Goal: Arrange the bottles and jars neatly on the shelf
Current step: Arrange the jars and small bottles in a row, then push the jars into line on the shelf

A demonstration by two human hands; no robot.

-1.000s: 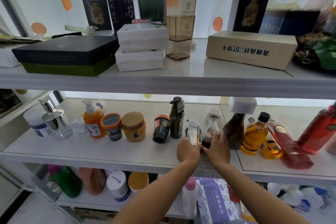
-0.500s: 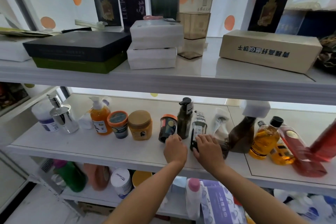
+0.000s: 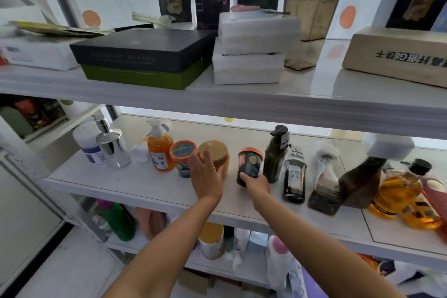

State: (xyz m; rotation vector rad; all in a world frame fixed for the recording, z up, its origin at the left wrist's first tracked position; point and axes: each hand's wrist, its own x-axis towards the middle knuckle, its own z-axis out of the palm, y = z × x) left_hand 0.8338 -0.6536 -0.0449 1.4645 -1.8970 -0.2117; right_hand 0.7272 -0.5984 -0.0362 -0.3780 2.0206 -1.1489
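Observation:
A row of bottles and jars stands on the middle shelf (image 3: 150,189). My left hand (image 3: 205,174) rests with spread fingers against the front of the tan-lidded amber jar (image 3: 216,155). My right hand (image 3: 256,182) grips the base of the dark jar with the orange lid (image 3: 250,164), which tilts slightly. Right of it stand a dark green pump bottle (image 3: 275,152), a clear bottle with a dark label (image 3: 294,174), a clear spray bottle (image 3: 324,181) and a brown bottle with a white cap (image 3: 362,179). Left of the amber jar are an orange-rimmed jar (image 3: 182,159) and an orange pump bottle (image 3: 159,150).
A chrome pump dispenser (image 3: 112,146) and a white jar (image 3: 87,143) stand at the shelf's left end; amber bottles (image 3: 396,191) and a red bottle (image 3: 435,196) crowd the right. The upper shelf (image 3: 242,101) holds boxes. More bottles stand on the shelf below (image 3: 212,242).
Both hands have moved left along the shelf, away from the clear labelled bottle. The left hand now touches the amber jar and the right holds the dark jar. The camera moved closer.

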